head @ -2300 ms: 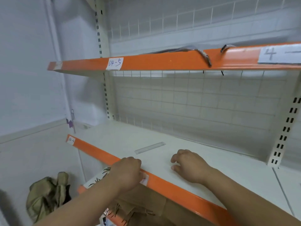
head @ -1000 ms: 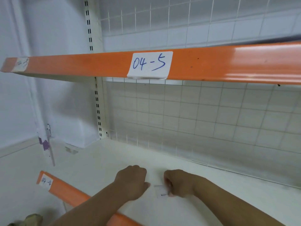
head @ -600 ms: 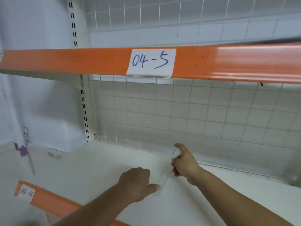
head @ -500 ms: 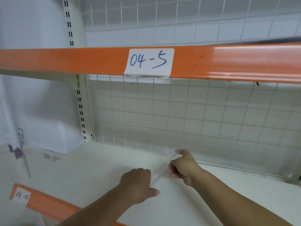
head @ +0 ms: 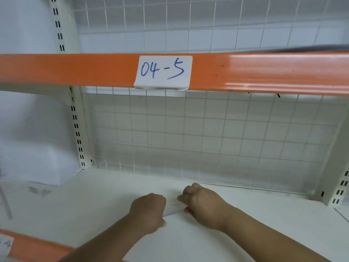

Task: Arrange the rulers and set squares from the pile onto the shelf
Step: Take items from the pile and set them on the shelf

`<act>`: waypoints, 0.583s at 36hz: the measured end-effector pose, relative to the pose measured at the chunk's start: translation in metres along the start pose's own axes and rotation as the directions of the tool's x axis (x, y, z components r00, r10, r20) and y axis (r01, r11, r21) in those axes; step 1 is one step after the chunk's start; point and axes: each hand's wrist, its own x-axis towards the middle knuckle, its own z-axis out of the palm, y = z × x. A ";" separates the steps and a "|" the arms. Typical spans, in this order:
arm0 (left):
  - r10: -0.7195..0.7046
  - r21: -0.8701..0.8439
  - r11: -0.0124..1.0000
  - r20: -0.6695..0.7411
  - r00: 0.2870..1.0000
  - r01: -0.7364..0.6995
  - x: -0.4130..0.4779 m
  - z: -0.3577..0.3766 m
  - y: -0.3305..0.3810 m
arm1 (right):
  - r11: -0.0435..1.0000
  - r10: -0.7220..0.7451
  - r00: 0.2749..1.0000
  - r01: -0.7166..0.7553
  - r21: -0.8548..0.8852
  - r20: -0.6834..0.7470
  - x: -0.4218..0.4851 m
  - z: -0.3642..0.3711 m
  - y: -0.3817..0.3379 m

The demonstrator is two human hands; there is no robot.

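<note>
white shelf (head: 94,205) board, both hands resting on it. left hand (head: 149,212) and right hand (head: 204,207) have their fingers curled in, and a clear ruler (head: 172,213) lies flat between them, each end tucked in at a thumb, looks pinched from both sides. it's see-through and blurry, only a pale strip shows, ends hidden under the knuckles. wire grid (head: 188,138) behind, orange rail (head: 75,69) above with a 04-5 label (head: 163,71), second label (head: 4,244) bottom-left is cut off
</note>
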 end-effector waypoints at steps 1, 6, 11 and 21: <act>0.009 0.002 1.000 -0.001 1.000 -0.009 0.000 0.000 0.001 | 1.000 0.020 1.000 -0.020 0.000 0.011 -0.001 0.001 0.000; 0.066 0.009 0.998 -0.014 0.998 -0.066 -0.001 -0.001 0.005 | 0.993 0.102 0.993 -0.106 0.055 0.062 -0.013 0.004 0.002; 0.133 -0.027 0.991 -0.025 0.991 -0.134 -0.003 0.001 0.013 | 0.983 0.178 0.983 -0.179 0.036 0.031 -0.032 0.004 0.004; 0.265 -0.024 0.964 -0.043 0.963 -0.266 -0.005 -0.001 0.056 | 0.873 0.484 0.875 -0.484 -0.053 -0.018 -0.109 -0.004 0.025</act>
